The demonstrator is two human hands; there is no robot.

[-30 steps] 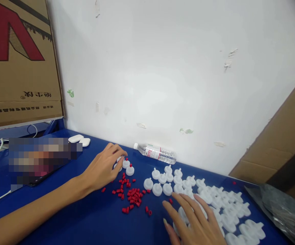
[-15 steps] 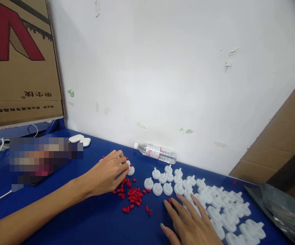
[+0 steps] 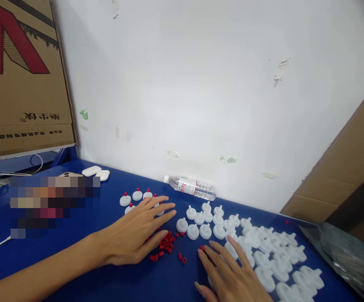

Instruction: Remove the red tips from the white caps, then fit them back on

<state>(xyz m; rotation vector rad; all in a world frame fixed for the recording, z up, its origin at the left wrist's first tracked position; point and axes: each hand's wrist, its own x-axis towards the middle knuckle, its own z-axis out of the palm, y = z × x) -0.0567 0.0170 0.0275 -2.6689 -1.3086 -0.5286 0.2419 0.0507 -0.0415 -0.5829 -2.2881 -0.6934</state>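
My left hand (image 3: 139, 228) is open, its fingers spread above a pile of small red caps (image 3: 168, 242). Just past its fingers stand several white round lids with spouts topped in red, one of them a capped lid (image 3: 125, 199) at the far left. My right hand (image 3: 232, 272) curls round a white lid (image 3: 211, 285), mostly hidden beneath it. A red cap (image 3: 202, 248) shows by its index fingertip. Beside and beyond that hand lie many uncapped white spouted lids (image 3: 205, 231).
A clear plastic bottle (image 3: 197, 188) lies against the wall. At left are a blurred-out device (image 3: 52, 201), white cables and two white rounded pieces (image 3: 92, 171). Cardboard boxes (image 3: 27, 96) rise at left and right. A dark plastic bag (image 3: 342, 256) lies at the right edge.
My left hand has opened and drawn back to the right, uncovering capped lids. My right hand has shifted slightly left, the lid and red cap moving with it.
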